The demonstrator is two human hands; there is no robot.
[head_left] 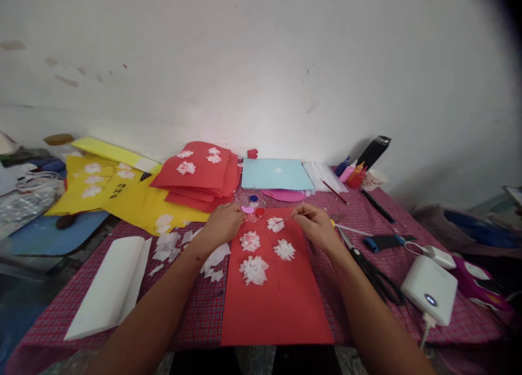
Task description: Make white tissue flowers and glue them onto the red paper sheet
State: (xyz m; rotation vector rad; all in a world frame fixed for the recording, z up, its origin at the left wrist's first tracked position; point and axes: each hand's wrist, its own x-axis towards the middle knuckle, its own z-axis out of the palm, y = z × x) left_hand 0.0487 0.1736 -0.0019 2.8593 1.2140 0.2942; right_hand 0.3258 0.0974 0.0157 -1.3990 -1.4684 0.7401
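Observation:
A red paper sheet (277, 309) lies before me, bearing several white tissue-paper flowers (254, 270) and faint thin branch lines. One flower at the lower left has pinkish touches. My right hand (316, 225) pinches a thin stick (291, 218), its tip at the upper right flower (275, 224); whether it is a brush is too small to tell. At the sheet's top left, my left hand (225, 222) has its fingers closed at the edge of a clear paint palette (252, 218) with blue, pink and red paint in its wells. Part of the palette is hidden by those fingers.
Torn white tissue pieces (165, 247) and a folded white sheet (108, 288) lie left. Behind are red flowered sheets (196, 171), yellow sheets (138, 201) and light-blue paper (273, 173). Scissors (371, 271), a cutter (383, 243), paint bottles (356, 176) and a power bank (430, 288) lie right.

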